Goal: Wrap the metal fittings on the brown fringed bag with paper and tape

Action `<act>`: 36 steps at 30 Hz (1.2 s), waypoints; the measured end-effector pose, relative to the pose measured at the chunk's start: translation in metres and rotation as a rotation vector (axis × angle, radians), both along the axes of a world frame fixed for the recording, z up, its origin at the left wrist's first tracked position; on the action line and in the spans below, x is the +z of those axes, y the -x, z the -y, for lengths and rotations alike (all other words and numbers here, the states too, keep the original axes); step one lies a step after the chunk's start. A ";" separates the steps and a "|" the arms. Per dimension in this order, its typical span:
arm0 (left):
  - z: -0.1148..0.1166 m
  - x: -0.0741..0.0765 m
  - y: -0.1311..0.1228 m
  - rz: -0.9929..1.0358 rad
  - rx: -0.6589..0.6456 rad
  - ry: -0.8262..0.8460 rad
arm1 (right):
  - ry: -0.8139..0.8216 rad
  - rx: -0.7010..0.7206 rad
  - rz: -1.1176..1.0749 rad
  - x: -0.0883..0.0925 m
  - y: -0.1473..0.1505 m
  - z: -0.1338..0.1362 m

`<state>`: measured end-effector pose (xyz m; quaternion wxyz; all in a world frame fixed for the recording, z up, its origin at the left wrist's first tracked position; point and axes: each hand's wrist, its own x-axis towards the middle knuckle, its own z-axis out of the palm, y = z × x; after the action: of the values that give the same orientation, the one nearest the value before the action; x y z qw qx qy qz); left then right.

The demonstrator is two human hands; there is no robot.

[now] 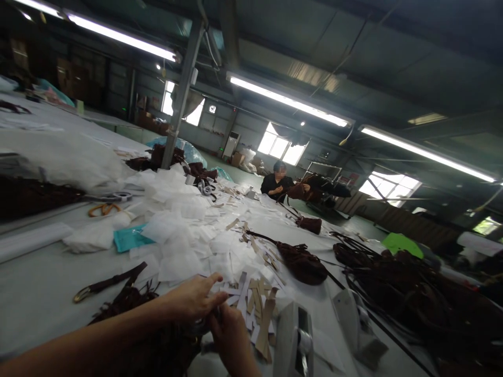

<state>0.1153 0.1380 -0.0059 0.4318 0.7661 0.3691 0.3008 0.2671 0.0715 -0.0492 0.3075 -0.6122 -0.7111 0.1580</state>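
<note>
My left hand reaches in from the lower left, its fingers pressed together towards my right hand. The two hands meet fingertip to fingertip at the near edge of the table. Both pinch something small between them that I cannot make out. Just beyond the fingertips lie tan and white paper strips. Under my left forearm lies a dark brown fringed bag. A brown strap with a metal buckle lies to the left of it.
Two grey tape dispensers stand right of my hands. White paper sheets cover the table. A brown bag, a heap of brown bags, a pillar and a seated co-worker lie beyond.
</note>
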 end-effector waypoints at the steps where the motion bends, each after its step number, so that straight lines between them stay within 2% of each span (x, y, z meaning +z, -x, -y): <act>1: -0.002 -0.003 0.000 0.000 -0.044 0.016 | 0.005 0.006 0.012 -0.001 0.000 -0.001; 4: -0.007 -0.007 -0.003 0.045 -0.127 0.097 | 0.008 0.009 -0.038 0.004 -0.001 -0.002; 8: -0.009 -0.001 -0.011 0.335 0.018 0.241 | -0.037 -0.073 -0.269 0.019 -0.002 -0.005; 10: -0.011 0.000 -0.013 0.526 0.086 0.351 | -0.061 -0.099 -0.446 0.015 0.001 -0.007; 13: -0.019 -0.007 -0.015 0.686 0.214 0.424 | -0.108 -0.176 -0.631 -0.017 0.013 -0.011; 17: -0.032 -0.028 -0.011 0.720 0.386 0.401 | -0.045 -0.194 -0.737 -0.071 0.024 -0.014; 19: -0.034 -0.037 -0.008 0.695 0.389 0.371 | 0.015 -0.196 -0.736 -0.081 0.018 -0.012; 21: -0.033 -0.041 -0.005 0.654 0.347 0.339 | 0.027 -0.243 -0.711 -0.073 0.005 -0.011; 24: -0.026 -0.040 -0.004 0.598 0.227 0.307 | -0.061 -0.310 -0.603 -0.038 -0.015 -0.012; 26: -0.022 -0.037 -0.007 0.534 0.119 0.273 | -0.122 -0.239 -0.454 -0.015 -0.020 -0.016; 28: -0.020 -0.035 -0.010 0.472 0.045 0.233 | -0.157 -0.126 -0.271 -0.004 -0.018 -0.021; 30: -0.020 -0.035 -0.013 0.487 0.044 0.229 | -0.172 -0.067 -0.139 -0.008 -0.010 -0.026; 32: -0.020 -0.036 -0.015 0.570 0.094 0.272 | -0.193 -0.084 -0.095 -0.021 0.000 -0.030; 36: -0.015 -0.041 -0.022 0.779 0.292 0.438 | -0.248 -0.146 -0.103 -0.040 0.017 -0.032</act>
<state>0.1374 0.1527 -0.0467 0.6427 0.4270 0.3385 0.5385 0.2501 0.1033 -0.0893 0.4276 -0.6105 -0.6621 0.0775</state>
